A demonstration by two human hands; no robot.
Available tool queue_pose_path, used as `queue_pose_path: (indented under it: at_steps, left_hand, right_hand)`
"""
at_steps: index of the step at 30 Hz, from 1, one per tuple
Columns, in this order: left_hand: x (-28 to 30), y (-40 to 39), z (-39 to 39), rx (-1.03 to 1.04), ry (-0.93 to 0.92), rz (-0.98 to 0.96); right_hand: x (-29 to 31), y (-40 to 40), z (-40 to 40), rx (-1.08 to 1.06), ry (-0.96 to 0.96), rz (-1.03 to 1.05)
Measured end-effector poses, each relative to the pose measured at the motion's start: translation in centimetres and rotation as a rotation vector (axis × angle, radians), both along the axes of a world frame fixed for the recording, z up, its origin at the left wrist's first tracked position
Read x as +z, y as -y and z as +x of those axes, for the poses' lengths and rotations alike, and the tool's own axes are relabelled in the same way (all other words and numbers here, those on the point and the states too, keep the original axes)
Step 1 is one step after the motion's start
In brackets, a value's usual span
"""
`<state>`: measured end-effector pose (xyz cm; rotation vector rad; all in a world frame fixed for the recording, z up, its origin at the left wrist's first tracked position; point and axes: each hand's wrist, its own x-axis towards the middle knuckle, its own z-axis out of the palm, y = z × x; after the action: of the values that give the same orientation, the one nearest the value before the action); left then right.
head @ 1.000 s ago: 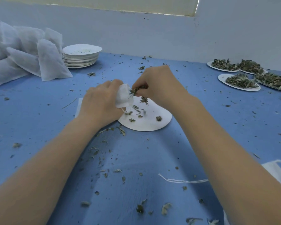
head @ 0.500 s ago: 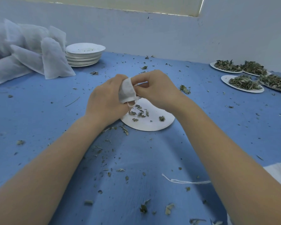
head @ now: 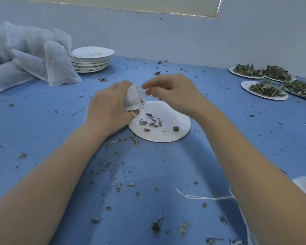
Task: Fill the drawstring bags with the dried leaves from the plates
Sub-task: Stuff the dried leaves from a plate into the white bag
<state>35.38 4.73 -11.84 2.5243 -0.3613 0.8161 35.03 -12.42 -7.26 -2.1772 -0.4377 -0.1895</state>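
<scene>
Nearest the camera, both forearms reach forward over the blue table [head: 42, 124], and a loose white string [head: 201, 197] runs out from under the right forearm toward a white bag corner [head: 300, 183] cut off at the right edge; how much of that bag there is cannot be told.

Just short of the fingers lies a white plate [head: 166, 135], with only a few dried leaves [head: 149, 122] left on it. It sits directly below the hands, probably so that anything dropped lands back on it.

The left hand [head: 108, 106] grips a small white drawstring bag [head: 133, 99], fingers curled round the gathered cloth, with the mouth turned toward the right hand. That tilt likely keeps the opening reachable. A bit of leaf shows at the mouth; how full the bag is stays hidden inside the fist. A loop of cord hangs below the left fingers.

The right hand [head: 175, 96] hovers just beside the bag's mouth, fingers loosely bent and blurred, tips near each other. No leaf shows between them, and whether they touch the cloth is hard to say.

Beyond the left fingers stand a stack of plates [head: 91, 59] and a pile of filled white bags [head: 34, 59], partly cut off at the left edge. Far past the right fingers, several plates heaped with leaves [head: 265, 89] wait, the outermost cut off.
</scene>
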Motion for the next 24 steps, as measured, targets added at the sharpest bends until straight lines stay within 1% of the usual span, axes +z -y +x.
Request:
queue_pose_path:
  at_steps: [2,4,5,7,9,12,15,17,20,24]
  left_hand:
    - [0.0,-0.4,0.0,0.013,-0.005,0.022]
    - [0.0,-0.5,0.1,0.015,-0.014,0.031]
    - [0.0,-0.6,0.1,0.013,-0.016,0.033]
    - [0.0,-0.6,0.1,0.012,-0.017,0.037]
    - [0.0,-0.7,0.2,0.015,-0.024,0.033]
    - [0.0,-0.8,0.3,0.021,-0.036,0.026]
    - [-0.1,-0.8,0.4,0.017,-0.038,0.030]
    - [-0.1,-0.8,0.3,0.015,-0.033,0.027]
    - [-0.1,-0.8,0.2,0.010,-0.029,0.018]
    - [-0.1,-0.7,0.2,0.019,-0.038,0.028]
  right_hand:
    - [-0.8,-0.1,0.5,-0.116,0.003,-0.206]
    - [-1.9,-0.4,0.9,-0.075,-0.042,-0.464]
    - [-2.4,-0.7,0.9,-0.033,-0.061,-0.559]
    - [-2.9,-1.2,0.9,0.019,-0.071,-0.656]
    - [-2.7,-1.3,0.8,0.028,-0.061,-0.661]
    - [-2.0,-0.9,0.6,0.050,-0.061,-0.576]
    - [-1.9,-1.0,0.2,0.122,-0.049,-0.501]
    - [-1.9,-1.2,0.0,0.147,-0.045,-0.543]
    - [-1.1,-0.3,0.0,0.107,-0.053,-0.598]
    - [0.4,1.3,-0.2,0.001,-0.147,-0.543]
